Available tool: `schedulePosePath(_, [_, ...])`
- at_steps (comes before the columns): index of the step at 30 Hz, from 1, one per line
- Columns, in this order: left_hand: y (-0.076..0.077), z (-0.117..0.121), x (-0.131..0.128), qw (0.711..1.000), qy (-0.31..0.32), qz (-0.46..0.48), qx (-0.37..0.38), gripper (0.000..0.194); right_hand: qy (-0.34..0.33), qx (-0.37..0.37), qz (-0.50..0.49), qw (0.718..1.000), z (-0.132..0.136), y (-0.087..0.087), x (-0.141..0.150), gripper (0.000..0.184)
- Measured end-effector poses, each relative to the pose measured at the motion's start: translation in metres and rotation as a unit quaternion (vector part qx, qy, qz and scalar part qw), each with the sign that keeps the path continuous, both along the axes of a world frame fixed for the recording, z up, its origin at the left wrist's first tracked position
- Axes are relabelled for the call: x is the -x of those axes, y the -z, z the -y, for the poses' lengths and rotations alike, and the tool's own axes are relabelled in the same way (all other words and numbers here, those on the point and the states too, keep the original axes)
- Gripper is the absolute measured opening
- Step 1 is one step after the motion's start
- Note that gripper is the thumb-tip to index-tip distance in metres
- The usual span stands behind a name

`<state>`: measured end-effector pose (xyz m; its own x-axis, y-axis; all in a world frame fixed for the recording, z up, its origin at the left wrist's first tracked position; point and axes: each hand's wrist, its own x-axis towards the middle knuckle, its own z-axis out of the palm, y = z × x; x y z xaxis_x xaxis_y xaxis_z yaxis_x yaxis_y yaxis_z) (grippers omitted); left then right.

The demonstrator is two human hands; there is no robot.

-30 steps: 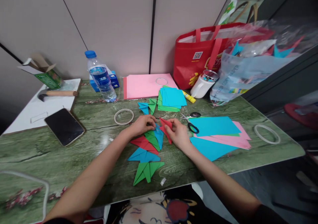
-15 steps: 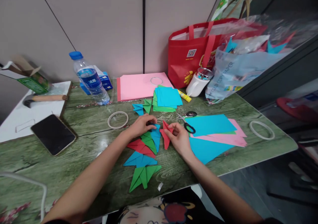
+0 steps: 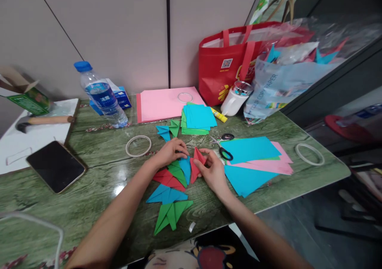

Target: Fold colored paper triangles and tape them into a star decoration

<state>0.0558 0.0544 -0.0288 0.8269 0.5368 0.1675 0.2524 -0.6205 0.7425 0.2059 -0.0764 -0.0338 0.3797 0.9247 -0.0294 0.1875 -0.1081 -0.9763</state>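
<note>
At the middle of the green wood-grain table (image 3: 89,197), my right hand (image 3: 212,170) pinches a folded red paper piece (image 3: 196,163). Beside it my left hand (image 3: 171,151) presses closed fingers down on a folded blue piece (image 3: 186,168) that overlaps green (image 3: 176,172) and red (image 3: 165,177) folded pieces in a chain. Two more folded pieces, blue (image 3: 166,194) and green (image 3: 170,215), lie nearer me. The red piece in my right hand touches the blue one.
Flat blue and pink sheets (image 3: 253,161) and scissors (image 3: 223,145) lie right of my hands. Behind are blue squares (image 3: 198,117), pink paper (image 3: 164,104), a glue stick (image 3: 219,115), a water bottle (image 3: 100,94), tape rolls (image 3: 138,145) (image 3: 309,153), a phone (image 3: 56,166), a red bag (image 3: 229,68).
My right hand has brought the red piece left, up against the blue piece under my left hand. The camera view has shifted a little to the right.
</note>
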Motion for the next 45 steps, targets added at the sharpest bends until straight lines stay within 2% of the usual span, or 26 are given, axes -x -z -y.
schedulePosePath(14, [-0.002, 0.001, -0.002, 1.000, 0.018, 0.004, 0.009, 0.008, -0.014, 0.023, 0.005, 1.000, 0.003, 0.005, 0.000, 0.039])
schedulePosePath(25, [-0.001, 0.000, -0.003, 1.000, 0.030, -0.001, 0.001, 0.012, -0.001, 0.018, 0.010, 1.000, 0.004, -0.004, 0.007, 0.039])
schedulePosePath(32, [0.001, -0.001, -0.003, 0.999, 0.034, 0.009, 0.009, 0.012, -0.003, 0.021, 0.014, 1.000, 0.005, -0.002, 0.007, 0.038])
schedulePosePath(45, [-0.006, -0.003, -0.004, 0.998, 0.039, -0.045, 0.032, 0.007, 0.002, 0.020, 0.012, 1.000, 0.006, 0.000, 0.011, 0.035])
